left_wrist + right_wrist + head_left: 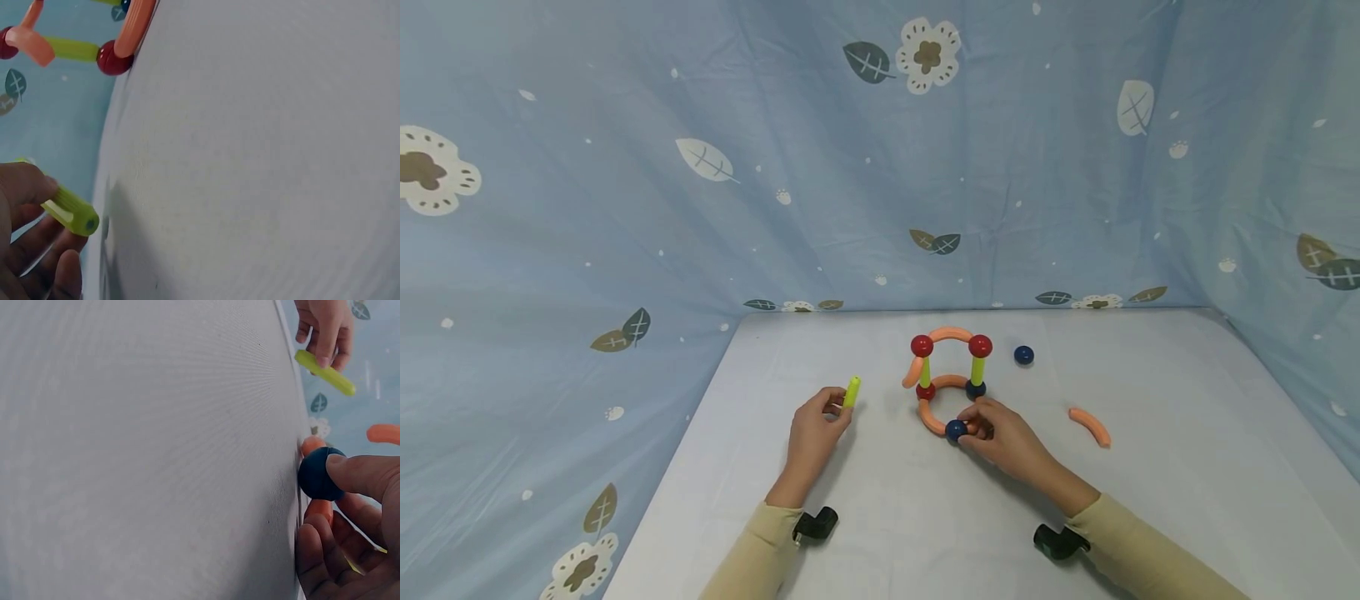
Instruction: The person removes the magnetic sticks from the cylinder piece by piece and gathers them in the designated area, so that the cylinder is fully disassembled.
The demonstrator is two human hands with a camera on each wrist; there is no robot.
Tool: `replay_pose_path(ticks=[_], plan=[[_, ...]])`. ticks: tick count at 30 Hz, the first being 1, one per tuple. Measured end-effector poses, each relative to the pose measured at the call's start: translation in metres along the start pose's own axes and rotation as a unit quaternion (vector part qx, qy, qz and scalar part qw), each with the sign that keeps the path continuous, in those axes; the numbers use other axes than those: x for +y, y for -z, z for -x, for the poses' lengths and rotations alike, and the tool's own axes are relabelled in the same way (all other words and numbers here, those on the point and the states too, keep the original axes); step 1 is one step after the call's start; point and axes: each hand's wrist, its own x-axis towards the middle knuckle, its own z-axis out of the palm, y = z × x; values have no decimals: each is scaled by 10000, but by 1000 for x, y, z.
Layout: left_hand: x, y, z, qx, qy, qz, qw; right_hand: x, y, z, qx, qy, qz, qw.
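Note:
My left hand (pixel 817 427) pinches a straight yellow-green rod (pixel 852 392) between thumb and fingers, held up above the table. With thumb and fingertips, my right hand (pixel 1006 440) holds a dark blue ball (pixel 956 430) at the near corner of a small ball-and-rod structure. Its base is a ring of curved orange rods (pixel 929 417) joined by balls. Two yellow-green rods (pixel 977 372) rise from it to red balls (pixel 922 346), bridged by a curved orange rod (pixel 951 333). Another short orange rod (pixel 913 372) juts from the left red ball. My right fingers hide part of the ring.
A loose dark blue ball (pixel 1024 355) lies behind and to the right of the structure. Further right, a loose curved orange rod (pixel 1090 427) lies on the white table (pixel 880 517). A blue patterned curtain (pixel 820 200) hangs along the back and sides.

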Motion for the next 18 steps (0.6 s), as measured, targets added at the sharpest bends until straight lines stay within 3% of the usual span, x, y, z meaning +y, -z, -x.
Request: replay_pose_path(ticks=[10,18], plan=[[-11,6,-4,41,258,-354,9990,2,-1,-1,20,42,0,10000],[-20,12,-9,186,101,-715,9972,2,-1,-1,12,-13,-8,10000]])
